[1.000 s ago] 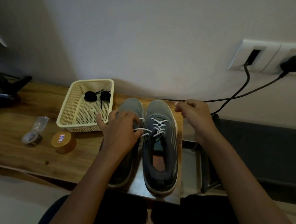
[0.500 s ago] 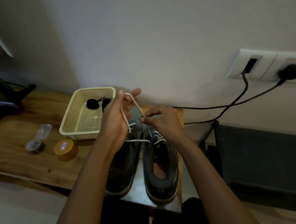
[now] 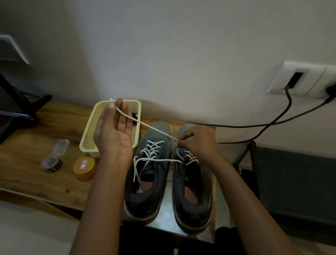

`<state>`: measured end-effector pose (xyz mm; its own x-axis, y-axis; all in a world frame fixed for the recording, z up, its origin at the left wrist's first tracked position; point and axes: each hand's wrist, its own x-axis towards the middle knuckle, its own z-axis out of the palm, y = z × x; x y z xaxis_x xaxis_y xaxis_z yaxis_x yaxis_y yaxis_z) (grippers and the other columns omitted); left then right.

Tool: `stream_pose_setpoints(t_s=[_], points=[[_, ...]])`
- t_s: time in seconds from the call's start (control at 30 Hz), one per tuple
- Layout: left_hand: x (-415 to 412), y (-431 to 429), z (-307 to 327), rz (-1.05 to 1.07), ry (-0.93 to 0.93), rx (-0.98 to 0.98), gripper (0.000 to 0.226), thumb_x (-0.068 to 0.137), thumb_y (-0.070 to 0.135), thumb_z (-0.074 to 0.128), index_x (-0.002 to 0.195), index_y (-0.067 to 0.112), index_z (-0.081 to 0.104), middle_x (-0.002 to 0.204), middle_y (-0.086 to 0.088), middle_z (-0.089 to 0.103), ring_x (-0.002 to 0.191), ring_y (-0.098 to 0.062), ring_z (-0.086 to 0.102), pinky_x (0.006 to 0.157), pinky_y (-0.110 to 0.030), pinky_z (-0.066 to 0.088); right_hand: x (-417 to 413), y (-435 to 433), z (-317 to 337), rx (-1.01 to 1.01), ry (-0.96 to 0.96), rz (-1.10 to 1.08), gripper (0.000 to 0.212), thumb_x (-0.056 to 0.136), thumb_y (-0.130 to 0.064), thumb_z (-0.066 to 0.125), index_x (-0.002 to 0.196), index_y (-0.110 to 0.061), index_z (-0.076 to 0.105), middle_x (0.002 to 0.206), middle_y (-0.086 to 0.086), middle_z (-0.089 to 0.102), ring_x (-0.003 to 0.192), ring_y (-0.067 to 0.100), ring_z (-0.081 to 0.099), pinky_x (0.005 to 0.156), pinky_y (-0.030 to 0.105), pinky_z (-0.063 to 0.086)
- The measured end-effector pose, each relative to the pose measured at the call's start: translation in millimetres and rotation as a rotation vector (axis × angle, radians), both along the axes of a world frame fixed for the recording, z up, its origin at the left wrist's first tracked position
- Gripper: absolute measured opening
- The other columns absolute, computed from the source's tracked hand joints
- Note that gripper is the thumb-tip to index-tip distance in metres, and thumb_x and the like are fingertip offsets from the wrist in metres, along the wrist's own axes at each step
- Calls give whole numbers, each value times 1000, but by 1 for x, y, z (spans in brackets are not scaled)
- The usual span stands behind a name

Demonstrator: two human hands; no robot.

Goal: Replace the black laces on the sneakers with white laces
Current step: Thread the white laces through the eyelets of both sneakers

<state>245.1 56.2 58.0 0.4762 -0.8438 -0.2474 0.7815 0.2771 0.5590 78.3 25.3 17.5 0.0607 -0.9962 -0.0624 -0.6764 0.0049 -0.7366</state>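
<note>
So, the right hand [image 3: 197, 143] has the white lace [image 3: 152, 128] pinched between thumb and fingertip, right over the front eyelets of the right-side sneaker [image 3: 192, 191]. From there the lace runs taut up and across to the left hand [image 3: 111, 133]. That hand is lifted palm-up over the basket [image 3: 87, 140], fingers mostly straight, thumb trapping the lace against them, with the tip poking out past the thumb. Looks to me like a length getting pulled through on that shoe. Progress-wise, the sneaker by the basket [image 3: 148, 183] is criss-crossed in white all the way up, with the ends loose, untied and dangling into the opening. The right-side sneaker shows white at the eyelets I can see, but the hand covers some, so no idea how many rows are in. No black lace on either shoe. Something dark [image 3: 135, 117] sits in the basket behind the left hand, probably the old laces, but it's too hidden to be sure. I'd guess what's left is finishing this shoe and maybe tying both. Both shoes sit side by side at the end of the wooden table [image 3: 20, 155], toes to the wall, with a yellow tin [image 3: 84, 167] near the basket.
</note>
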Motion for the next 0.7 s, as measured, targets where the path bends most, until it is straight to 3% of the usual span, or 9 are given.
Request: stream_pose_setpoints(t_s=[0.07, 0.13, 0.2, 0.27, 0.4, 0.43, 0.53, 0.63, 0.7], points=[[-5, 4, 3, 46, -125, 18, 7, 89, 8, 62, 96, 10, 64, 81, -2, 74, 77, -10, 71, 66, -21, 55, -4, 2, 8, 16, -87, 31, 13, 76, -18, 75, 87, -12, 76, 87, 5, 70, 95, 24, 62, 87, 39, 49], [-11, 8, 10, 107, -262, 23, 19, 88, 5, 63, 106, 10, 62, 80, -3, 74, 75, -12, 71, 65, -21, 54, -14, 9, 20, -7, -358, -94, 13, 80, -12, 72, 91, -7, 73, 87, 6, 69, 85, 17, 62, 79, 28, 50], [-16, 14, 22, 128, -353, -1, 31, 89, 6, 62, 119, 8, 59, 82, -2, 74, 75, -12, 71, 68, -22, 54, -32, 14, 28, -83, -537, -288, 3, 83, -8, 66, 83, -9, 69, 80, 3, 66, 82, 17, 61, 79, 30, 50], [-21, 22, 34, 89, -441, -41, 27, 91, 8, 60, 117, 5, 61, 84, -1, 74, 75, -11, 70, 70, -22, 54, -47, 23, 30, -89, -590, -421, 16, 85, -5, 60, 71, -12, 65, 74, 5, 62, 78, 20, 58, 74, 31, 48], [-46, 47, 40, -102, -683, -53, 10, 91, 13, 60, 95, 8, 67, 78, -2, 74, 76, -15, 71, 70, -24, 57, -53, 47, 32, 56, -487, -340, 22, 83, 0, 56, 63, -9, 60, 69, 10, 59, 64, 19, 54, 51, 14, 43], [-54, 53, 35, -150, -767, -23, 9, 92, 14, 60, 92, 9, 67, 77, 0, 74, 77, -15, 71, 72, -25, 57, -51, 53, 32, 95, -438, -284, 22, 82, 0, 56, 62, -8, 60, 69, 11, 59, 63, 19, 53, 49, 15, 42], [-71, 65, 4, -301, -1162, 154, 12, 89, 23, 63, 93, 14, 70, 90, 5, 71, 94, -17, 66, 86, -33, 52, -44, 66, 18, 101, -336, -204, 17, 79, 2, 60, 65, -6, 64, 70, 15, 58, 64, 19, 52, 59, 26, 39], [-80, 71, -31, -268, -1698, 379, 7, 85, 33, 67, 88, 28, 71, 117, 10, 60, 124, -18, 45, 109, -48, 25, -45, 75, 5, 87, -206, -176, 8, 81, -1, 63, 83, -1, 71, 80, 11, 65, 74, 15, 56, 62, 23, 41], [-86, 74, -41, -272, -1908, 500, 8, 86, 38, 64, 90, 35, 70, 137, 12, 47, 138, -19, 23, 113, -52, 8, -47, 75, 0, 93, -185, -130, 15, 80, -2, 66, 94, -2, 69, 89, 9, 66, 81, 13, 56, 61, 19, 40]])
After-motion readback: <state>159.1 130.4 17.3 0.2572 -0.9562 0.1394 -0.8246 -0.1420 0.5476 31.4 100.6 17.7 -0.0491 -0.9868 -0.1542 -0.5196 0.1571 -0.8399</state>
